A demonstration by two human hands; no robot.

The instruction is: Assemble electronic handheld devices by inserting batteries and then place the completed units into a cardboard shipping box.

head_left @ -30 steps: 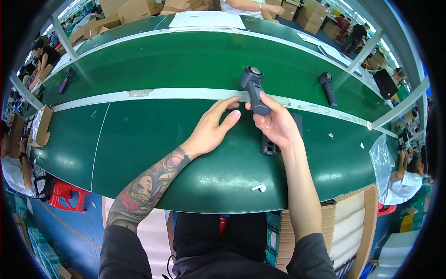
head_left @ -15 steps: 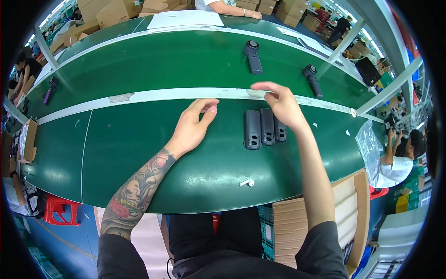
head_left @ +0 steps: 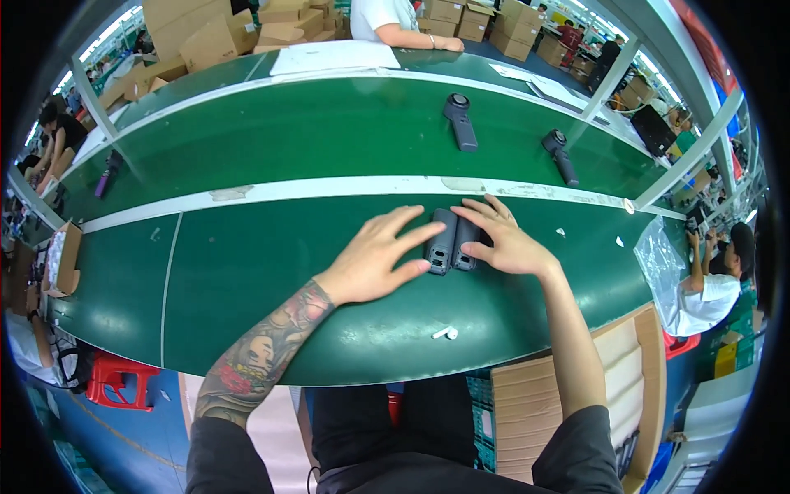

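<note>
In the head view, I look down at my own two bare hands over the green tabletop [head_left: 247, 288]. Side by side on it lie the left dark casing [head_left: 442, 239] and the right dark casing [head_left: 464, 244], oblong and grey, with small openings at the ends nearest me. They lie close together between my hands.

My left grip [head_left: 370, 257] is spread wide, palm down, with the index finger reaching the left dark casing's outer side and the thumb tip just beside its near end. My right grip [head_left: 508, 240] arches over the right dark casing, fingers toward its far end and thumb over its near part; whether it presses or only rests there, I cannot tell. What lies under that palm is hidden from me.

Nearer my body sits a small white piece [head_left: 445, 333]. Beyond the white strip [head_left: 329, 188], on the farther green surface, lie a round-headed grey device [head_left: 461, 123], a second such device [head_left: 560, 156] to its right, and a purple-handled device [head_left: 107, 175] far to the left. A clear plastic bag [head_left: 661, 257] hangs over the right edge, and a small open carton [head_left: 64, 259] stands at the left end.
</note>
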